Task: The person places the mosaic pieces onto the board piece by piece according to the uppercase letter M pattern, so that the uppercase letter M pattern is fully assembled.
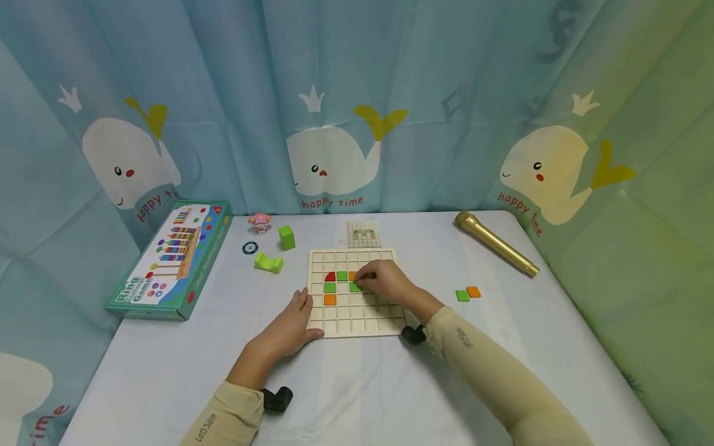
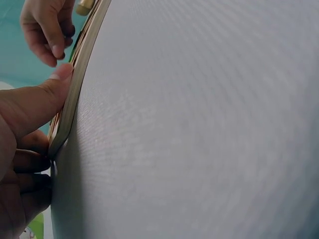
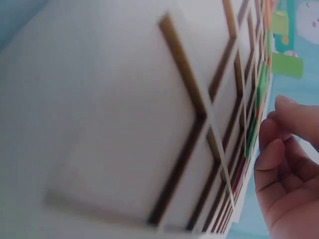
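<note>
A pale wooden grid board (image 1: 334, 325) lies on the table, with coloured tiles set in its cells. Among them are a red quarter-round tile (image 1: 330, 277), a green tile (image 1: 343, 276) beside it, another green tile (image 1: 330, 288) and an orange tile (image 1: 330, 300). My left hand (image 1: 290, 325) rests against the board's left side, thumb at the front corner and fingers along the edge. Over the board's middle, my right hand (image 1: 385, 282) has its bent fingertips right at another orange tile (image 1: 352, 275). I cannot tell whether those fingers pinch it.
A pattern card (image 1: 363, 235) lies behind the board. Loose green (image 1: 462, 296) and orange (image 1: 473, 292) tiles and a gold microphone (image 1: 496, 243) are at right. At left are green blocks (image 1: 287, 238), a pink figurine (image 1: 260, 223), a dark round disc (image 1: 250, 248) and a game box (image 1: 173, 260).
</note>
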Available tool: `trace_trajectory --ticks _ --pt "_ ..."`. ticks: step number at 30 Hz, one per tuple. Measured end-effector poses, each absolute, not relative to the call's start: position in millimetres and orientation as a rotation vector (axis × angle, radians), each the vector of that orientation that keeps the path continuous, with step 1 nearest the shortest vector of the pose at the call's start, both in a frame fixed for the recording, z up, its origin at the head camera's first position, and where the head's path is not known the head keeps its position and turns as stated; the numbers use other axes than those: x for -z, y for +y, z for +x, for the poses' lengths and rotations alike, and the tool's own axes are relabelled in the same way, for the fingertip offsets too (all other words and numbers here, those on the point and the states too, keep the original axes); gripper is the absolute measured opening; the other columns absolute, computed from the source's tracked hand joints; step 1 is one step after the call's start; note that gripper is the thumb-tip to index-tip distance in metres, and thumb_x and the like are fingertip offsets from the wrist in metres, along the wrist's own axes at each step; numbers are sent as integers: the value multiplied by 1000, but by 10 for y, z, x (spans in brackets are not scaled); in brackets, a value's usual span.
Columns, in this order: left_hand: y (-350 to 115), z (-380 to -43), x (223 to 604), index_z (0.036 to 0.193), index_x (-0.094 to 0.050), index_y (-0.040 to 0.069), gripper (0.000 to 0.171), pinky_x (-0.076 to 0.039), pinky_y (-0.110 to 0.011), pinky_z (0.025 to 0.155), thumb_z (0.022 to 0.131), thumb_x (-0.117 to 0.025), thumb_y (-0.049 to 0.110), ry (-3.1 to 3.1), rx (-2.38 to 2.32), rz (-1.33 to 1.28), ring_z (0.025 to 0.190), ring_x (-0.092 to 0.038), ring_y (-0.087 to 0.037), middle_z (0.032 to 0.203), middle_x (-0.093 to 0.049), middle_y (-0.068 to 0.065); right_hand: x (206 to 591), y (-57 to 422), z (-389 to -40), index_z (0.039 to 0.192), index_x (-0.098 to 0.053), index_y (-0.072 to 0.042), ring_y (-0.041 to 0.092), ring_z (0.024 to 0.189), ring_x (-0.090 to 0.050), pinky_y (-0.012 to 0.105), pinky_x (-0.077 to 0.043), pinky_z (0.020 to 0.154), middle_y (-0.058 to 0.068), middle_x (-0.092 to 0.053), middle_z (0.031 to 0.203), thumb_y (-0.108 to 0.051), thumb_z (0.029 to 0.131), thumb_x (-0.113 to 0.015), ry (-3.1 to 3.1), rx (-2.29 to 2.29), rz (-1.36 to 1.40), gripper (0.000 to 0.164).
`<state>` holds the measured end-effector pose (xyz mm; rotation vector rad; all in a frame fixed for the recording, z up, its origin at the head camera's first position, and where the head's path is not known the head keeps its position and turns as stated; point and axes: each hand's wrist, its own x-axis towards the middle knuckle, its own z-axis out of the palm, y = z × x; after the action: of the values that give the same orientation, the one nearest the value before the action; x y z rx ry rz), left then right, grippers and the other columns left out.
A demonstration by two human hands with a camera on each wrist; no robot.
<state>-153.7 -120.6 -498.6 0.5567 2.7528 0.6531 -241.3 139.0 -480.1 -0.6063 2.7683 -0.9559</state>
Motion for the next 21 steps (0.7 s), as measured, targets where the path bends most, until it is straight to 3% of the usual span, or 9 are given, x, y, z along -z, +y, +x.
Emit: trace_trajectory --ticks 8,21 --pt "-1202 -1533 4982 151 -30 -14 88 -25 -48 118 93 -72 37 2757 -645 558 151 -16 -41 162 -18 -28 4691 1705 -2359 111 -76 -7 19 89 -62 35 -53 76 3 -70 103 -13 96 -71 2811 998 -550 17" --pt "-1199 -1529 4968 150 -30 -15 88 -25 -49 119 93 -72 37 2758 -644 554 151 -16 -41 162 -18 -28 4584 2293 -2243 106 -77 -5 22 87 -63 34 -52 69 7 -71 104 -10 95 -71 2944 987 -433 14"
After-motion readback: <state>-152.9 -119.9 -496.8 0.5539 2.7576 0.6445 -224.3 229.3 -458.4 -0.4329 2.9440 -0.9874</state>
